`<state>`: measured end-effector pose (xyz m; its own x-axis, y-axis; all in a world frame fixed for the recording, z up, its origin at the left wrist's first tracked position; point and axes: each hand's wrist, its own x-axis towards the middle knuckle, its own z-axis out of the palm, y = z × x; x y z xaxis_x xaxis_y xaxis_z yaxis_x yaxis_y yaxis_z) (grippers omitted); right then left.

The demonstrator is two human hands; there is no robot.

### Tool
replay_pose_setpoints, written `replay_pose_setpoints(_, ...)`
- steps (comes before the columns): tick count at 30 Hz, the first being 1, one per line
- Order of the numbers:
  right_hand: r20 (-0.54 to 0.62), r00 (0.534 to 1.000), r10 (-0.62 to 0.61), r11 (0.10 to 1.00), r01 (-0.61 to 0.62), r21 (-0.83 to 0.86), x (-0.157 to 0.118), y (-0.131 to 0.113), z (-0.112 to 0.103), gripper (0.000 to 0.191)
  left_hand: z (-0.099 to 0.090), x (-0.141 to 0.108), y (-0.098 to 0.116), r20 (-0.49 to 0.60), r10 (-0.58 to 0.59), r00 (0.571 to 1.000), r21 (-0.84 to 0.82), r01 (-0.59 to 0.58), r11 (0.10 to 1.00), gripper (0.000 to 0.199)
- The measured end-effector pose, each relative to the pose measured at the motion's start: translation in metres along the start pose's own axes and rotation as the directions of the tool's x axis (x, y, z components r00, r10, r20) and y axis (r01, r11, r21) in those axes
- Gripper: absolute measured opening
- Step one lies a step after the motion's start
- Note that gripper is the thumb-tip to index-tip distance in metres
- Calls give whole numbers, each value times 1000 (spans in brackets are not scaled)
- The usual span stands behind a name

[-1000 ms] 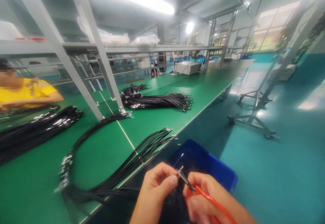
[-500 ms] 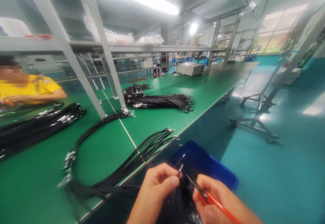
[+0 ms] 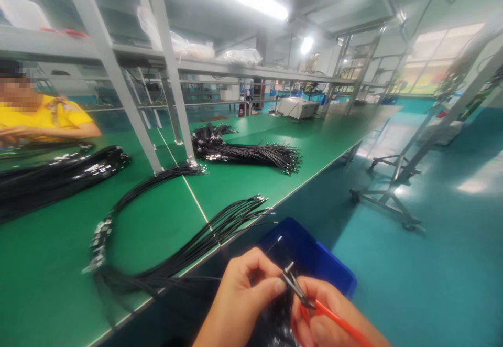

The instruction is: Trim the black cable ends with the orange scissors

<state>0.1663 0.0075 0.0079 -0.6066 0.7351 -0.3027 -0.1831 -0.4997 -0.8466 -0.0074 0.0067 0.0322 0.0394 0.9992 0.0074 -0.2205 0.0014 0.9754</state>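
My left hand [image 3: 249,292] pinches a thin black cable whose pale tip [image 3: 290,267] sticks out past the thumb and forefinger. My right hand [image 3: 324,313] holds pliers [image 3: 301,293] with red handles, and their dark jaws are at the cable end beside my left fingertips. Beyond my hands, a bundle of black cables [image 3: 212,239] with light metal ends lies curved on the green table [image 3: 151,237], some of it running over the edge. Below my hands is a blue bin [image 3: 332,266] with dark, shiny things in it, too blurred to make out.
More black cable bundles [image 3: 251,155] lie farther back, with another large pile [image 3: 63,179] at left. A person in a yellow shirt [image 3: 58,119] sits across the table. Metal shelf posts [image 3: 173,74] rise from it. A wheeled stand [image 3: 393,195] is at right.
The pliers in my right hand have moved left, and their jaws now meet the cable end at my left fingertips. The whole view has shifted slightly.
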Motion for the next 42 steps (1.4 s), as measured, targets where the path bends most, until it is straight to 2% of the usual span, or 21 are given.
replay_pose_setpoints(4,-15,999,36,999,-36,7,-5,-9,5,47,-1,0,-3,39,-44,998,-120,48,992,18)
replay_pose_setpoints(6,30,998,48,999,-48,6,-6,-13,6,50,-2,1,-3,48,-48,998,-131,54,990,19)
replay_pose_setpoints(11,35,999,31,999,-31,22,2,-10,3,53,-4,1,-5,62,-38,997,-137,47,989,19)
replay_pose_setpoints(16,121,992,39,999,-40,2,11,-10,0,59,-5,1,-3,75,-24,997,-147,35,989,17)
replay_pose_setpoints(19,134,991,27,999,-20,-50,10,-15,1,54,-6,1,-3,70,-15,997,-118,23,993,16)
replay_pose_setpoints(22,77,996,50,988,-38,-151,9,-18,2,51,-8,2,-4,66,-16,998,-89,22,996,16)
replay_pose_setpoints(26,50,999,-7,978,18,-206,12,-6,-7,54,-8,2,-6,61,-6,998,-107,13,994,18)
replay_pose_setpoints(32,177,983,-43,990,66,-127,10,6,-23,54,-3,2,-5,1,39,999,-12,-39,999,15)
replay_pose_setpoints(37,220,975,-8,997,26,-78,6,-7,-15,54,-1,2,-4,-20,69,997,32,-69,997,15)
replay_pose_setpoints(42,150,983,-103,983,123,-133,6,-10,-3,50,1,1,-2,-60,62,996,46,-59,997,15)
